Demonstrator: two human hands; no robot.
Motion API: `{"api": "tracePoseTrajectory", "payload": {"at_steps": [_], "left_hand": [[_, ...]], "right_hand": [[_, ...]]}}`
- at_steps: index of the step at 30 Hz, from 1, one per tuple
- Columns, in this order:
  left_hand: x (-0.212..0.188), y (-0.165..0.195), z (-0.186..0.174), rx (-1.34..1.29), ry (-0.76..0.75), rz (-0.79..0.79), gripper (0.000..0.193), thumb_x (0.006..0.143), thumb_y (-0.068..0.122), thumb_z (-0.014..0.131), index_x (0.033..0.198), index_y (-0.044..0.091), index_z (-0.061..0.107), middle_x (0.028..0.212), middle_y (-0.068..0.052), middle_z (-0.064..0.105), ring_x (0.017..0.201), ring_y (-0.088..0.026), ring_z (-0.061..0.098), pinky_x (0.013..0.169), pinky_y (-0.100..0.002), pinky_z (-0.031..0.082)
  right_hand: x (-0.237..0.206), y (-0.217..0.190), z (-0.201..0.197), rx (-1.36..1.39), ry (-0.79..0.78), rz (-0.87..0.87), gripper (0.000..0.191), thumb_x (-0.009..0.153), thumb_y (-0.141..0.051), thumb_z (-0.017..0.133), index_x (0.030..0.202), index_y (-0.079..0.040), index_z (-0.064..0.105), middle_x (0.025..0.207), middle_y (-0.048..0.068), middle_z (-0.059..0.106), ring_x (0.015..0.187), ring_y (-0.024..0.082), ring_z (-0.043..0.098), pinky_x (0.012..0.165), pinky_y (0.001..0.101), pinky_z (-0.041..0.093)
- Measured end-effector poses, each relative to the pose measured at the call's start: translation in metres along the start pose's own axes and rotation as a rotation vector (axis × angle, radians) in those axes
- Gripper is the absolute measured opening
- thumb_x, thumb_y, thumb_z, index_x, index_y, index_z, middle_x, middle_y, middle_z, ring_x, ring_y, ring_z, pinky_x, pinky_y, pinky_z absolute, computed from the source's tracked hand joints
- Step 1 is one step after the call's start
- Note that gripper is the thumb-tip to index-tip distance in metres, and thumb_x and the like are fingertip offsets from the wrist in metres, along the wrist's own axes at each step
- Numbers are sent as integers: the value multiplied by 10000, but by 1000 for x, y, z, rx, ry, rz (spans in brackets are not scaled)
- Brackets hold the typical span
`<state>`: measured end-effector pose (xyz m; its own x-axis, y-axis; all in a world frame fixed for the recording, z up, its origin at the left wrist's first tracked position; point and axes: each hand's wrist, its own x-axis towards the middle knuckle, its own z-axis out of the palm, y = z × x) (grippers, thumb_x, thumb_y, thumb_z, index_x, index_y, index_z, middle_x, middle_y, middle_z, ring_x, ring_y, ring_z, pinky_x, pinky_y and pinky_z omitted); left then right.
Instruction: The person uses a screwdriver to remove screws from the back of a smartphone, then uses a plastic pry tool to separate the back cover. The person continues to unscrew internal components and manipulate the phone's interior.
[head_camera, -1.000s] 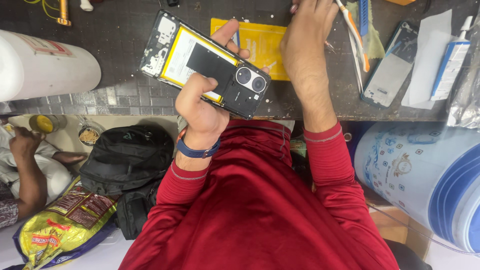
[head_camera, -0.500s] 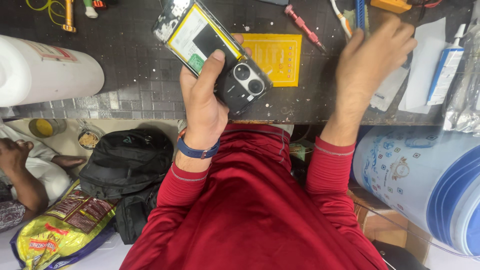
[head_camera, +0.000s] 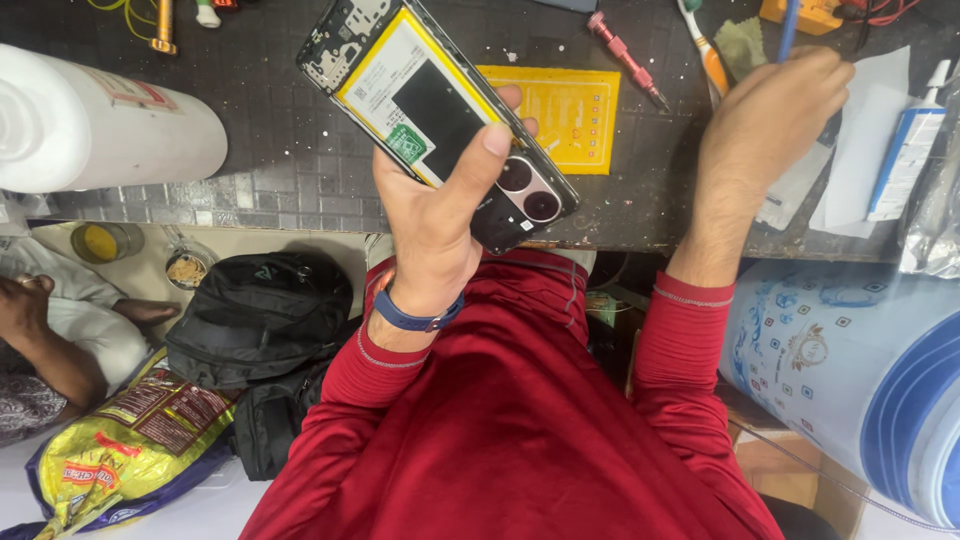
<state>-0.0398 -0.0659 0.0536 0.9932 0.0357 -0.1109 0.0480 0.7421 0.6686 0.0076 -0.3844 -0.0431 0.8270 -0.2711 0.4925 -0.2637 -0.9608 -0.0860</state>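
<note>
Right hand (head_camera: 765, 125) lowered onto blue tool (head_camera: 787, 30), fingers curled

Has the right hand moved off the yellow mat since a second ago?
Yes. The right hand has shifted right of the yellow mat, now beside the white paper.

An opened smartphone (head_camera: 440, 120), back cover off, shows its yellow-edged battery and two round camera lenses. It is held tilted, above the dark worktop (head_camera: 300, 150).
</note>
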Motion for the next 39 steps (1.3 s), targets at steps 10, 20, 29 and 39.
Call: {"api": "tracePoseTrajectory", "payload": {"at_steps": [10, 20, 29, 39], "left_hand": [[-4, 0, 5, 21, -36, 10, 305, 1008, -41, 755, 1271, -66, 602, 1159, -194, 724, 994, -257, 751, 921, -393, 626], [-8, -1, 6, 55, -39, 61, 292, 1029, -53, 738, 1283, -79, 596, 1168, -198, 718, 1017, -260, 752, 941, -401, 627], [-13, -1, 8, 111, -46, 93, 298, 1039, -35, 751, 1288, -76, 591, 1169, -197, 721, 1004, -250, 750, 940, -385, 625], [-19, -5, 8, 147, -41, 120, 299, 1049, -32, 756, 1297, -69, 594, 1179, -184, 731, 1018, -228, 754, 961, -362, 619]], "right_hand": [[13, -5, -31, 293, 116, 59, 114, 1131, -96, 414, 1091, 8, 438, 1023, 180, 524, 909, 348, 574, 825, 446, 471], [-28, -58, -123, 1009, 115, 161, 147, 1230, -87, 544, 1329, -7, 471, 1186, 109, 519, 994, 180, 548, 873, 260, 459], [-61, -128, -183, 1632, -29, 262, 358, 1081, -169, 816, 1154, -46, 488, 1008, 150, 649, 845, 217, 701, 709, 353, 612], [-68, -146, -177, 1767, -53, 408, 391, 1021, -171, 846, 1137, -12, 508, 1036, 176, 666, 890, 252, 697, 819, 350, 601]]}}
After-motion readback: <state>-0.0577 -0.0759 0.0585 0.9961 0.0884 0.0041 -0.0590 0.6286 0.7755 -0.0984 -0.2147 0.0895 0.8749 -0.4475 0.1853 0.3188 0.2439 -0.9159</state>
